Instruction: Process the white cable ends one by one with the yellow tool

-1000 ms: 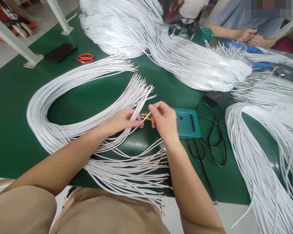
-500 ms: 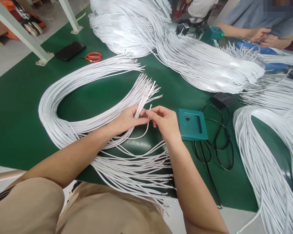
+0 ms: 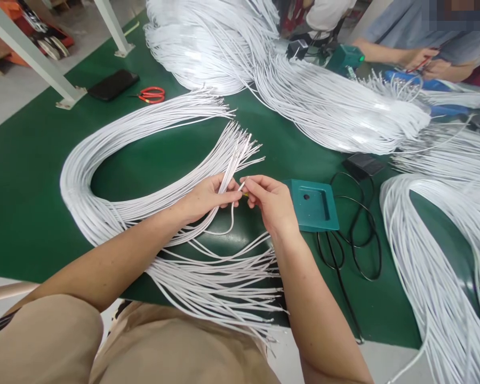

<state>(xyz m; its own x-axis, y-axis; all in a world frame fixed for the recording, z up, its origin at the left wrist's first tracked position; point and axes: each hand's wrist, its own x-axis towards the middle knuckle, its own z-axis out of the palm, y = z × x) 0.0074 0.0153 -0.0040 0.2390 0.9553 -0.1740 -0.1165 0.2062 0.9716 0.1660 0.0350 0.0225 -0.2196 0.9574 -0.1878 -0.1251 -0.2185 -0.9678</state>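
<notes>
My left hand (image 3: 216, 196) is closed around a few white cables (image 3: 229, 173), whose ends stick up past the fingers. Fingertips of my right hand (image 3: 266, 198) are pinched on the end of a single white cable (image 3: 232, 216), close to my left fingertips. A small yellow bit (image 3: 245, 194) shows between the two hands; what it is I cannot make out. Beyond and under my left arm curves a large U-shaped bundle of white cables (image 3: 78, 176). More loose cable ends (image 3: 224, 282) fan out between my forearms.
A teal device (image 3: 332, 208) with a black cord (image 3: 370, 213) sits right of my right hand. Red-handled scissors (image 3: 152, 95) and a black phone-like object (image 3: 112, 84) lie far left. Big cable bundles (image 3: 336, 101) fill the back and right (image 3: 408, 213). A co-worker's hands (image 3: 428, 61) work opposite.
The single cable's end has tilted and dropped lower between my fingertips, and its loop has shifted slightly left. The yellow bit now shows between my hands.
</notes>
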